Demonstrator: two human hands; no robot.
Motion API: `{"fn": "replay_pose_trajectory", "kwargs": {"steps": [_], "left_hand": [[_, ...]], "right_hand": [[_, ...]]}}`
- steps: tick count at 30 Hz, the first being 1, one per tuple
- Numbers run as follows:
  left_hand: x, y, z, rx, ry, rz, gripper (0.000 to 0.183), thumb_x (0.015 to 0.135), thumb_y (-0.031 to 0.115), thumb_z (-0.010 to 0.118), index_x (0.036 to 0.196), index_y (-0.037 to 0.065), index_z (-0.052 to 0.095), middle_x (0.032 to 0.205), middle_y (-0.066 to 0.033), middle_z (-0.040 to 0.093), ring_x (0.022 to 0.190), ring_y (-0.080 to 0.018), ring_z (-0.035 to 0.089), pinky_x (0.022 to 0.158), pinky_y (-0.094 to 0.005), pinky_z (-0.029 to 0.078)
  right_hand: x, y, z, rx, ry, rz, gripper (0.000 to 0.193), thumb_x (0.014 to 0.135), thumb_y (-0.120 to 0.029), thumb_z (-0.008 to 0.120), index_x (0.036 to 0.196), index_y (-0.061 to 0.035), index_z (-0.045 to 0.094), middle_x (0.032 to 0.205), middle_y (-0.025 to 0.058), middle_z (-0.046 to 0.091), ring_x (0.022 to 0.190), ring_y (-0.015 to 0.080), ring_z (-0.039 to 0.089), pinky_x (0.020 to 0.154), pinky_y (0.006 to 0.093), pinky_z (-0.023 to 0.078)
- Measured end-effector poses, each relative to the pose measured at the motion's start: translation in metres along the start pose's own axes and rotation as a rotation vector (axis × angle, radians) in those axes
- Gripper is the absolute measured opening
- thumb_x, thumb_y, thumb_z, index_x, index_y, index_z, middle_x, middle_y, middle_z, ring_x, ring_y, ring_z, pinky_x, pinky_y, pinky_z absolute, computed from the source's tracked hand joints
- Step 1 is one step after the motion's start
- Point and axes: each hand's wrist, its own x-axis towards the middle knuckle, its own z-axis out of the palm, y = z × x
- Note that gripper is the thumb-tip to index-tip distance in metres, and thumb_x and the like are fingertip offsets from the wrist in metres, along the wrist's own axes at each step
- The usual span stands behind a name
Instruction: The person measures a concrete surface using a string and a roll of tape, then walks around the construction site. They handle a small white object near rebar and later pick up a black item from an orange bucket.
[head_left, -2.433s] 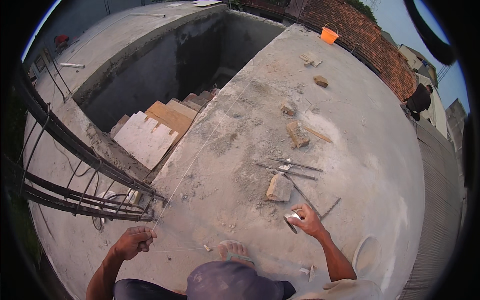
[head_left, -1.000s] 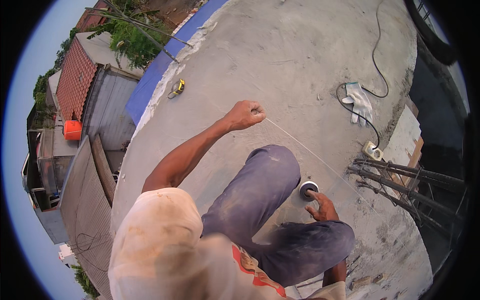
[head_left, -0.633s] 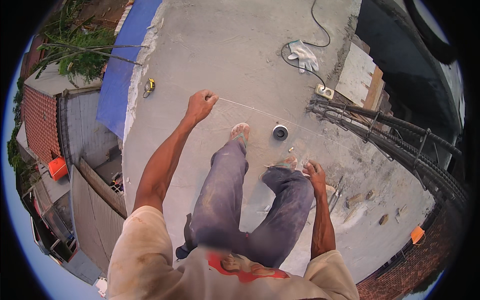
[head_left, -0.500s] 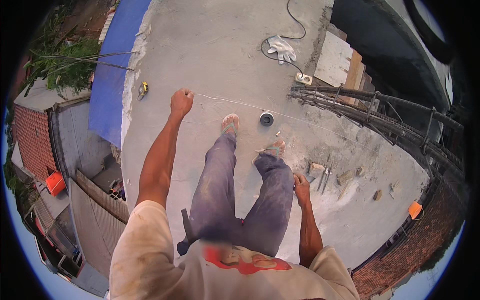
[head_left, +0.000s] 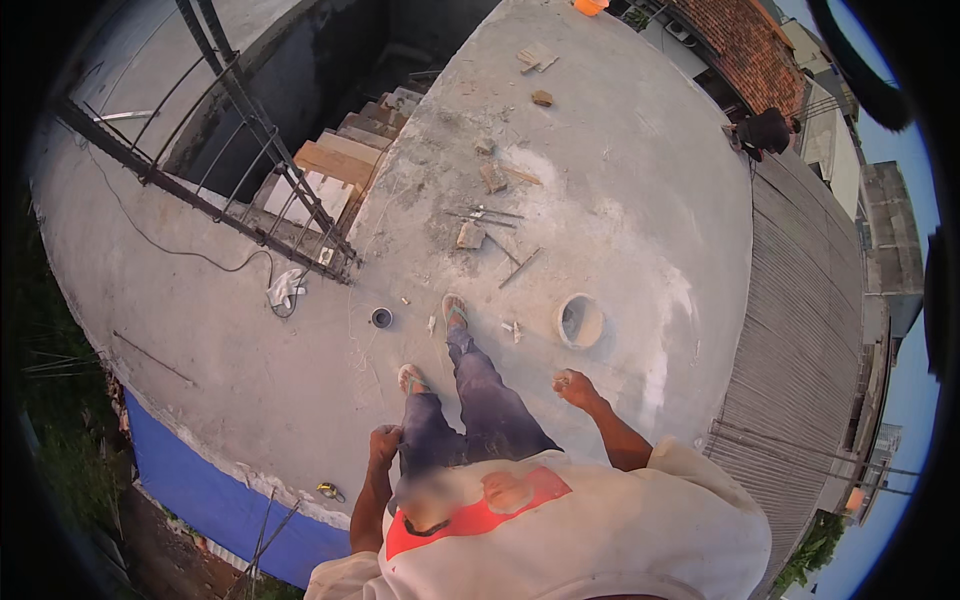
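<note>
My left hand [head_left: 385, 443] is closed beside my left thigh; whatever its fingers may hold is hidden. My right hand [head_left: 574, 387] hangs out to the right, fingers curled, nearest a pale round bucket [head_left: 596, 328]; its contents, if any, cannot be made out. On the concrete ahead of my sandalled feet sits a small dark-and-white round container [head_left: 381, 318]. A thin pale string [head_left: 352, 335] runs faintly over the floor near it. Left of my left arm lies a yellow-and-black tape measure [head_left: 330, 491].
Metal bars [head_left: 484, 216], a brick piece [head_left: 471, 235] and rubble lie ahead. Tied rebar [head_left: 250, 215] juts up at left by a stairwell opening [head_left: 350, 75]. A white glove [head_left: 286, 288] lies beside a black cable [head_left: 215, 262]. The slab edge drops beside a blue sheet [head_left: 210, 510].
I have turned to the right, so the rebar now shows at upper left and the bucket is in view. My left arm has come in from its outstretched place; my right hand has swung outward.
</note>
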Motion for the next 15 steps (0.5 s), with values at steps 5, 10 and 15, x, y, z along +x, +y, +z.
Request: {"fn": "replay_pose_trajectory", "kwargs": {"steps": [5,10,15], "left_hand": [[0.014,0.057,-0.042,0.461,-0.164,0.129,0.028,0.087,0.023,0.060,0.084,-0.001,0.073,0.078,-0.0128,0.071,0.068,-0.0248,0.068,0.071,-0.0396,0.055],[0.065,0.151,-0.106,0.844,-0.126,0.281,0.015,0.087,0.019,0.063,0.079,0.008,0.066,0.073,-0.0031,0.062,0.059,-0.0128,0.059,0.047,-0.0300,0.041],[0.063,0.302,0.008,0.887,-0.119,0.198,0.017,0.089,0.016,0.058,0.083,0.007,0.071,0.079,-0.0063,0.068,0.072,-0.0177,0.068,0.056,-0.0343,0.049]], "right_hand": [[-0.141,0.084,0.141,0.217,-0.014,0.060,0.031,0.091,-0.027,0.072,0.113,-0.0048,0.074,0.101,0.0168,0.077,0.087,0.0281,0.075,0.083,0.0398,0.057],[-0.244,0.115,0.245,0.501,0.005,0.206,0.020,0.091,-0.022,0.070,0.102,-0.0069,0.077,0.091,0.0146,0.076,0.078,0.0259,0.074,0.072,0.0372,0.057],[-0.297,0.115,0.267,0.974,0.091,0.612,0.018,0.086,-0.019,0.072,0.094,-0.0028,0.075,0.081,0.0115,0.074,0.070,0.0213,0.073,0.056,0.0349,0.058]]}}
